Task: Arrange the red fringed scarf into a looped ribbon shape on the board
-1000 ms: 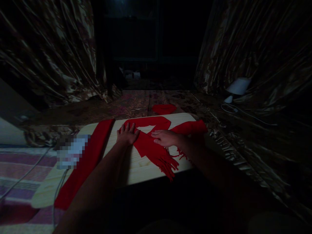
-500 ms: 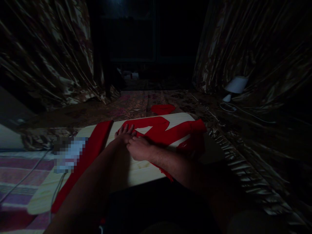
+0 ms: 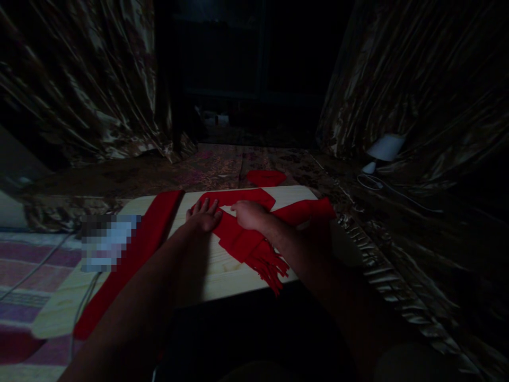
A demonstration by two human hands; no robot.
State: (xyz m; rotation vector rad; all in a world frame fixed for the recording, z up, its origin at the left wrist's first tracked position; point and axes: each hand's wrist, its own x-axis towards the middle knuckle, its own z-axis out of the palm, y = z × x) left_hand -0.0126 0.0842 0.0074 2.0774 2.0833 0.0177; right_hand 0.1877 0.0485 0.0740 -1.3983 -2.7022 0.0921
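Observation:
A red scarf (image 3: pixel 240 241) with a fringed end (image 3: pixel 273 270) lies looped and crossed on a pale wooden board (image 3: pixel 222 278). My left hand (image 3: pixel 203 213) rests flat on the scarf's left bend, fingers spread. To its right, my right hand (image 3: pixel 249 214) is closed on the scarf near a small gap in the loop; its fingers are curled and partly hidden. Another stretch of the red cloth (image 3: pixel 306 209) runs out to the right, under and past my right wrist. Along the board's left side lies a long folded red strip (image 3: pixel 155 228).
Beyond the board a red piece of cloth (image 3: pixel 265 176) lies on the patterned cover. A blurred-out object (image 3: pixel 111 243) with a cable sits at the left, over a striped cloth (image 3: pixel 35 270). A small white lamp (image 3: pixel 385 147) stands at the right. Curtains (image 3: pixel 99 79) hang on both sides.
My right hand has moved right and away from my left hand, which stays spread on the scarf. The scarf's fringed end now shows more fully below my right hand.

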